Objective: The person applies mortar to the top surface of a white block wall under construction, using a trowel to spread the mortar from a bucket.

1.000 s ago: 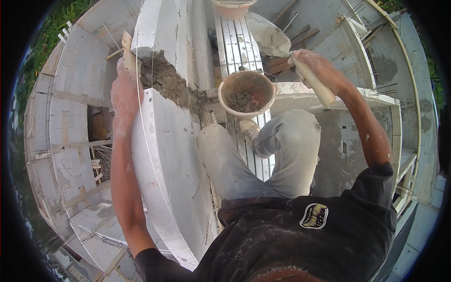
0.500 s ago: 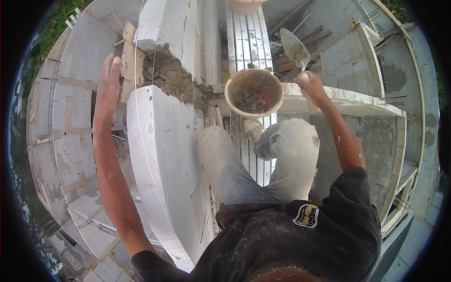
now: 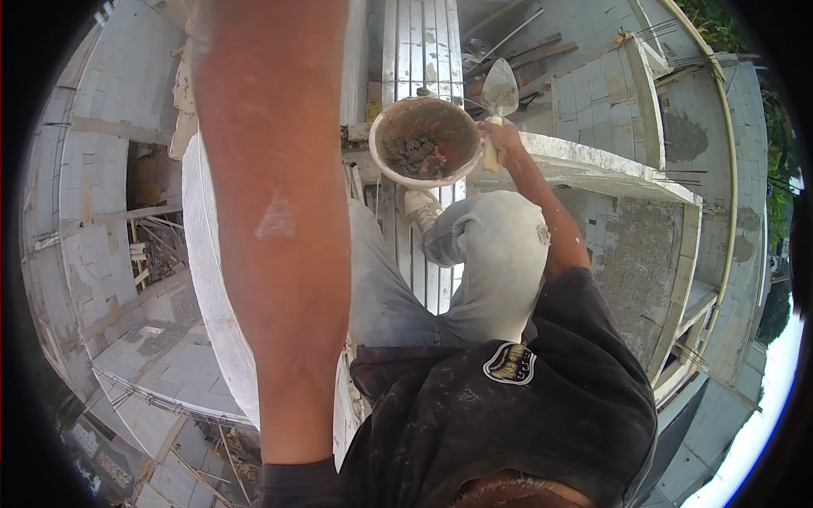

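My left forearm (image 3: pixel 279 212) is raised close to the camera and fills the left middle of the view; its hand lies beyond the top edge. Behind that arm, a pale block wall (image 3: pixel 222 313) shows only in part, and the mortar gap in it is hidden. My right hand (image 3: pixel 505 142) is closed round the handle of a trowel (image 3: pixel 500 89), blade pointing away from me. It is right beside the rim of a round bucket (image 3: pixel 423 182); whether they touch I cannot tell. Grey mortar (image 3: pixel 413 154) lies inside the bucket.
Metal planks (image 3: pixel 421 51) run under the bucket and between my legs. A concrete ledge (image 3: pixel 584 165) extends to the right. Loose boards (image 3: pixel 533 63) lie lower down beyond the trowel. Unfinished block walls (image 3: pixel 89 203) stand far below on the left.
My left arm has swung up from beside the wall and now crosses close to the camera, its hand out of view. The view has shifted; my right hand still holds the trowel.
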`<state>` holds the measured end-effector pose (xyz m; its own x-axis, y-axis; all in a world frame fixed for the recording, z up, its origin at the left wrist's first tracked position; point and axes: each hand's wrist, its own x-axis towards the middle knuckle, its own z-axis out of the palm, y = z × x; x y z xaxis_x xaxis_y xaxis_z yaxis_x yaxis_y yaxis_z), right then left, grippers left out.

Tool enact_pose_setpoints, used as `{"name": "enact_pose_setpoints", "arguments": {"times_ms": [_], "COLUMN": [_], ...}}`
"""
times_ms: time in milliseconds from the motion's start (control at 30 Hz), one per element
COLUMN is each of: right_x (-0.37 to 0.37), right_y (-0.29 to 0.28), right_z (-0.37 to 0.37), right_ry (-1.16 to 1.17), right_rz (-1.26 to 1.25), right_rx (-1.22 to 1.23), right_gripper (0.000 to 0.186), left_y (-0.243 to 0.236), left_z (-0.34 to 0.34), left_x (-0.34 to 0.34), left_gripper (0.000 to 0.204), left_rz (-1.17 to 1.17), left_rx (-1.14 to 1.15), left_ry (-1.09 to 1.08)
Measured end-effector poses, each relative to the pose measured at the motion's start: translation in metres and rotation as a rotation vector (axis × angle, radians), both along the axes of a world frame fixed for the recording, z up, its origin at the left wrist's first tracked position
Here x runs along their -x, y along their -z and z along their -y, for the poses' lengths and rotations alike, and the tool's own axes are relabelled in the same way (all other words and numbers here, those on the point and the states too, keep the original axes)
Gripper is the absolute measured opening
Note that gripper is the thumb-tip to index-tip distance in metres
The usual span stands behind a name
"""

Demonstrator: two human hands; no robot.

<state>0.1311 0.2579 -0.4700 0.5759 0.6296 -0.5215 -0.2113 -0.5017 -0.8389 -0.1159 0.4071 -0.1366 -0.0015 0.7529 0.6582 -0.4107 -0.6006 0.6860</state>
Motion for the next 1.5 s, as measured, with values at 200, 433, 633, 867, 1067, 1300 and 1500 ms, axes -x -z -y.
{"name": "enact_pose_setpoints", "arguments": {"times_ms": [200, 433, 633, 867, 1067, 1300, 1500], "right_x": [0.015, 0.058, 0.038, -0.015, -0.037, -0.005, 0.046], "right_y": [-0.056, -0.115, -0.105, -0.063, -0.126, -0.128, -0.056], "right_z": [-0.002, -0.017, -0.032, -0.067, 0.008, 0.089, 0.040], "right_ry": [-0.149, -0.703, -0.862, -0.376, -0.362, -1.041, -1.174], "right_rz": [-0.044, -0.118, 0.250, 0.471, 0.604, 0.393, 1.486], "right_rx": [-0.171, -0.214, -0.240, -0.283, 0.040, 0.413, 0.217], "right_gripper": [0.023, 0.036, 0.031, 0.028, 0.051, 0.047, 0.040], "left_y": [0.204, 0.339, 0.362, 0.377, 0.388, 0.383, 0.362], "left_z": [0.055, 0.029, 0.046, 0.063, 0.064, 0.070, 0.055], "left_x": [-0.006, 0.027, 0.011, -0.007, 0.011, 0.016, 0.023], "left_gripper": [0.050, 0.077, 0.102, 0.102, 0.058, 0.034, 0.026], "left_rz": [-0.550, -0.841, -0.546, -0.665, -0.783, -0.493, -0.861], "left_rx": [0.775, 1.034, 1.402, 1.259, 1.259, 1.130, 0.754], "left_ry": [-0.285, 0.062, 0.515, 0.561, 0.226, 0.403, 0.491]}}
